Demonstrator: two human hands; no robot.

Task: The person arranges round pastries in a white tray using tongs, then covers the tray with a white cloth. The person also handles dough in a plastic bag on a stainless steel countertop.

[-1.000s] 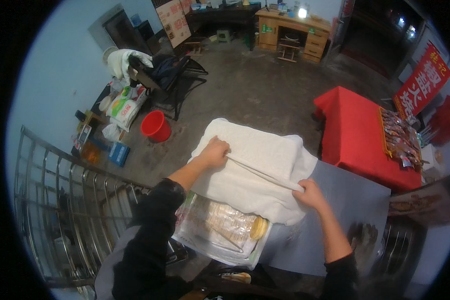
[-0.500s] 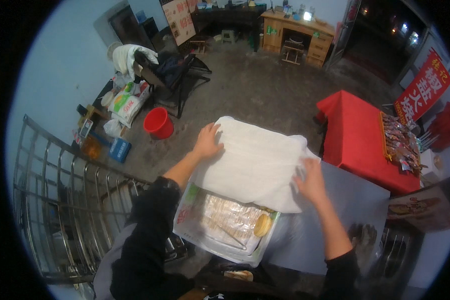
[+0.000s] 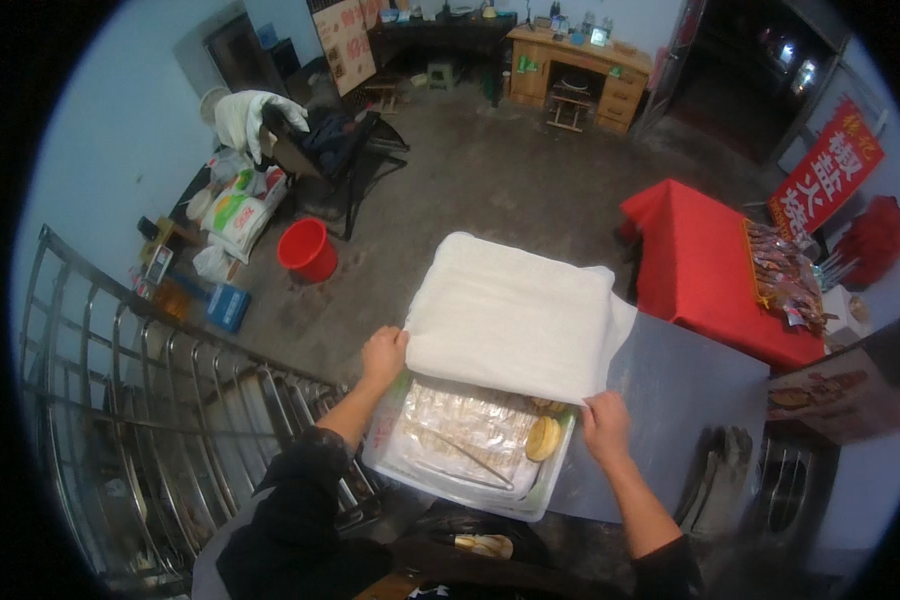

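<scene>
A thick white cloth (image 3: pixel 510 310) lies over the far part of a shallow white bin (image 3: pixel 420 488). My left hand (image 3: pixel 384 356) is closed on its near left edge, and my right hand (image 3: pixel 606 425) pinches its near right corner. In the uncovered near part of the bin is a crinkled clear plastic liner (image 3: pixel 445 420). A long thin metal tool (image 3: pixel 475 462) rests across the liner. Round golden flatbreads (image 3: pixel 543 438) stand on edge at the bin's right side. The cloth hides whatever lies farther back.
The bin adjoins a grey tabletop (image 3: pixel 670 400), with worn gloves (image 3: pixel 718 478) at its near right. A metal rack (image 3: pixel 170 400) stands at left, a red bucket (image 3: pixel 308 250) on the floor. Beyond, right, is a red-draped table (image 3: pixel 700 270) holding packaged goods (image 3: pixel 785 275).
Both hands have come nearer to me along the cloth's sides, to its near corners. The cloth lies smoother, and its near right corner has been drawn up, showing more of the bin.
</scene>
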